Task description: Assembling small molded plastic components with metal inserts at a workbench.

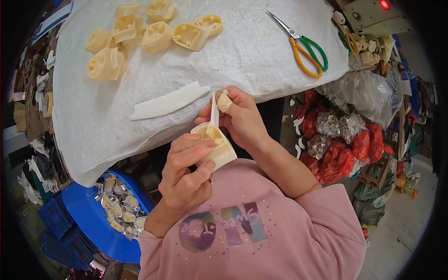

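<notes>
Pink short-sleeved shirt with a glittery print lies closest, and just beyond it both hands are busy. Left hand grasps a hollow, cream-coloured moulded plastic piece, fingers over its rim, hollow side up, seemingly to keep it steady. Right hand, one fingertip wrapped in a beige cover, pinches a thin white flexible strip rising from the piece's far edge, apparently to keep it taut. Just beyond the hands, another flat, curved white strip rests on the sheet-covered white bench, within easy reach. Farther out sit more cream hollow pieces and, off to the right, scissors with orange and green handles. Left of the hands, below bench level, a blue plastic tub holds jumbled silvery and cream parts; to their right, red plastic bags lie among clear-wrapped silvery parts.
</notes>
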Motion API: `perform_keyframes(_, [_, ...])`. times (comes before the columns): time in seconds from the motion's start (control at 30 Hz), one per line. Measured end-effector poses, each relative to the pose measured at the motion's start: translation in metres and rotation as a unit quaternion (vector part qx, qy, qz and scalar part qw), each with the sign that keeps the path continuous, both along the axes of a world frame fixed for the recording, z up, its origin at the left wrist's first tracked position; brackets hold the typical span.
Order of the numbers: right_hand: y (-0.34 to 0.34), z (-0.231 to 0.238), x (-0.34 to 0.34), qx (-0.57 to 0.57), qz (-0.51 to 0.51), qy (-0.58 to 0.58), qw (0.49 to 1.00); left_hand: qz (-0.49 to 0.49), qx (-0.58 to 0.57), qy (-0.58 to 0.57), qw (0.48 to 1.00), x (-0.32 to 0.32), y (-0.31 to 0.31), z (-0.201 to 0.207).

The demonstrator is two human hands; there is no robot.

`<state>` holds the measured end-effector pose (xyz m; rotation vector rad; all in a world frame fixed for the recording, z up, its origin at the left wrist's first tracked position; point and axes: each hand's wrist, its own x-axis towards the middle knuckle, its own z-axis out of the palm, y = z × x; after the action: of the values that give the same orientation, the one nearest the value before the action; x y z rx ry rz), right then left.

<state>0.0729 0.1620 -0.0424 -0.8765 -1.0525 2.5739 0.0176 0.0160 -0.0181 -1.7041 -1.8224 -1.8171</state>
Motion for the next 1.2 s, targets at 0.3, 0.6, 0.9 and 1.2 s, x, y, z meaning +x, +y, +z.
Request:
perform_keyframes(0.3, [0.012, -0.018, 0.01, -0.041, -0.024, 0.154, 0.987, 0.056, -0.04, 0.059, 0.996, -0.002, 0.004, 0.0])
perform_keyframes(0.6, [-0.013, -0.001, 0.033, 0.106, 0.001, 0.1, 0.989, 0.127, -0.117, 0.173, 0.97, -0.008, 0.005, -0.002])
perform_keyframes(0.9, [-0.012, 0.009, 0.026, 0.309, 0.051, 0.101, 0.944, 0.166, -0.147, 0.162, 0.962, -0.008, 0.014, -0.006])
perform_keyframes(1.2, [0.024, 0.019, 0.023, 0.269, 0.183, 0.045, 0.945, 0.141, -0.138, -0.051, 0.979, -0.021, 0.004, -0.002])
